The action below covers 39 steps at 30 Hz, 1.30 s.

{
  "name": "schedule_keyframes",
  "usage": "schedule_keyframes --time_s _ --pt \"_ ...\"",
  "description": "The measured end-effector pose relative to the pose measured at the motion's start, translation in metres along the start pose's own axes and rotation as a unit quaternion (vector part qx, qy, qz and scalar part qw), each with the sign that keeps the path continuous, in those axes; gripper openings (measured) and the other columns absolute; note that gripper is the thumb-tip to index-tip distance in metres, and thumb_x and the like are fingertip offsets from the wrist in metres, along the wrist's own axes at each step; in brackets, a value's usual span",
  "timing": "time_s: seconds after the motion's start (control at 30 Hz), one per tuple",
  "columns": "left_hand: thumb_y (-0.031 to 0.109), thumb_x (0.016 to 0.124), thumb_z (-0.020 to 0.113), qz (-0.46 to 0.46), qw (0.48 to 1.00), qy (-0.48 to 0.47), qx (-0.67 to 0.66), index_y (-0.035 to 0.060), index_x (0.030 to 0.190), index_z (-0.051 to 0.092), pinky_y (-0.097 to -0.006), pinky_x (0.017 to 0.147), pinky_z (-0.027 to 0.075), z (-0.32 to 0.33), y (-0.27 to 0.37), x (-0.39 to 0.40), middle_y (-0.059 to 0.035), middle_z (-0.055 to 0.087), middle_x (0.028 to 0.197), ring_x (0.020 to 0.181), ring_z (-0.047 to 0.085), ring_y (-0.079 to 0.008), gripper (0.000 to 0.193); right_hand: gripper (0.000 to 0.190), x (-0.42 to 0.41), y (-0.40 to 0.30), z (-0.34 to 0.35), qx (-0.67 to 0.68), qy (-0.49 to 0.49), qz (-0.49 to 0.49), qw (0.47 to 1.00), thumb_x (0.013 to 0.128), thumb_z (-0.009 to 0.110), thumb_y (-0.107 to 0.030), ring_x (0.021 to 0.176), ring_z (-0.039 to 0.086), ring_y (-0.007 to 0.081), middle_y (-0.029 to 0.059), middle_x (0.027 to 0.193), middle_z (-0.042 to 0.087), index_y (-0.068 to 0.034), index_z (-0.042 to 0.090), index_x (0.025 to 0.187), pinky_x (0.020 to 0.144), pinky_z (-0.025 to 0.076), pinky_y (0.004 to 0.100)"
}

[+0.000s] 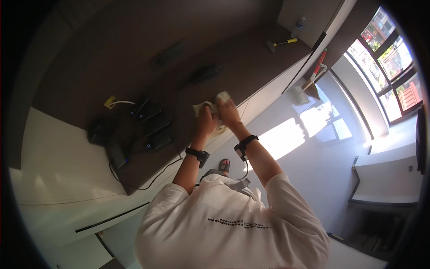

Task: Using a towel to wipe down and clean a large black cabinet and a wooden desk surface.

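Note:
Both hands work close together over the front edge of a dark brown shelf (248,75) in a cabinet. My left hand (206,121) is closed on a crumpled off-white cloth (223,96), whose loose corner sticks out on the left. My right hand (229,112) grips the same cloth beside it, a bundle of it rising above the fingers. More pale folds hang below the hands, partly covered by them. A black strap with a small device circles each wrist.
Several black devices (156,126) with small lights stand left, near a yellow wall socket (110,102) with a white cable. A black cable (151,183) hangs over the shelf edge. Far right lie a yellow-handled hammer (285,42) and a plastic bottle (298,27). A dustpan (300,95) rests on the floor.

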<state>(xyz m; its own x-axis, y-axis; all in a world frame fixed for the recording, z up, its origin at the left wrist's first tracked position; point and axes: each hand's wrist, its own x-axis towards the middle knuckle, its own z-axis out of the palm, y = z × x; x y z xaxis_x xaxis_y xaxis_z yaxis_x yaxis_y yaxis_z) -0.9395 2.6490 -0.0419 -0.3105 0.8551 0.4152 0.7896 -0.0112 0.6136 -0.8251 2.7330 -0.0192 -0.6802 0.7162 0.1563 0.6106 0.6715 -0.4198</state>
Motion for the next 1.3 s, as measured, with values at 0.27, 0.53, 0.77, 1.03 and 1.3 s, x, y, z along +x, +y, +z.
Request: schedule_keyframes --time_s 0.27,0.53,0.77,1.03,1.3 --pt "0.012 0.081 0.060 0.081 0.995 -0.043 0.036 -0.0052 0.117 0.047 -0.0519 0.094 0.041 0.092 0.075 0.068 -0.0263 0.054 0.115 0.108 0.051 -0.0442 0.042 0.026 0.032 0.153 -0.056 0.006 0.033 0.085 0.996 0.088 0.047 -0.010 0.107 0.058 0.0436 0.0267 0.100 0.065 -0.005 0.046 0.113 0.100 0.042 0.0496" --pt "0.008 0.079 0.063 -0.018 0.963 -0.180 0.201 -0.0071 0.117 0.052 -0.0483 0.094 0.041 0.116 0.091 0.088 -0.0274 0.054 0.115 0.110 0.050 -0.0405 0.043 0.039 0.049 0.155 -0.026 0.021 0.050 -0.116 0.992 0.091 0.047 -0.014 0.109 0.059 0.0429 0.0273 0.097 0.065 -0.003 0.046 0.128 0.091 0.050 0.0481" --pt "-0.001 0.082 0.056 0.081 0.987 -0.130 0.046 -0.0005 0.111 0.059 -0.0451 0.096 0.044 0.209 0.090 0.184 -0.0240 0.056 0.122 0.114 0.053 -0.0409 0.029 0.027 0.104 0.262 -0.107 0.028 -0.031 -0.001 0.999 0.091 0.052 -0.022 0.096 0.065 0.0393 0.0245 0.096 0.067 -0.002 0.050 0.110 0.082 0.053 0.0472" --pt "0.001 0.079 0.059 0.148 0.978 -0.104 0.106 -0.0041 0.101 0.064 -0.0438 0.091 0.047 0.323 0.167 0.263 -0.0264 0.061 0.106 0.105 0.057 -0.0392 0.024 0.032 0.123 0.392 -0.149 0.016 0.019 0.048 0.999 0.089 0.050 -0.009 0.097 0.062 0.0451 0.0296 0.099 0.063 -0.005 0.045 0.121 0.079 0.052 0.0533" --pt "-0.002 0.082 0.053 0.045 0.986 -0.159 0.034 0.0003 0.106 0.059 -0.0492 0.085 0.049 0.356 0.178 0.311 -0.0246 0.062 0.107 0.102 0.059 -0.0426 0.025 0.027 0.146 0.442 -0.177 0.057 -0.034 0.073 0.995 0.091 0.050 -0.014 0.092 0.064 0.0445 0.0266 0.096 0.065 -0.007 0.044 0.116 0.077 0.052 0.0514"
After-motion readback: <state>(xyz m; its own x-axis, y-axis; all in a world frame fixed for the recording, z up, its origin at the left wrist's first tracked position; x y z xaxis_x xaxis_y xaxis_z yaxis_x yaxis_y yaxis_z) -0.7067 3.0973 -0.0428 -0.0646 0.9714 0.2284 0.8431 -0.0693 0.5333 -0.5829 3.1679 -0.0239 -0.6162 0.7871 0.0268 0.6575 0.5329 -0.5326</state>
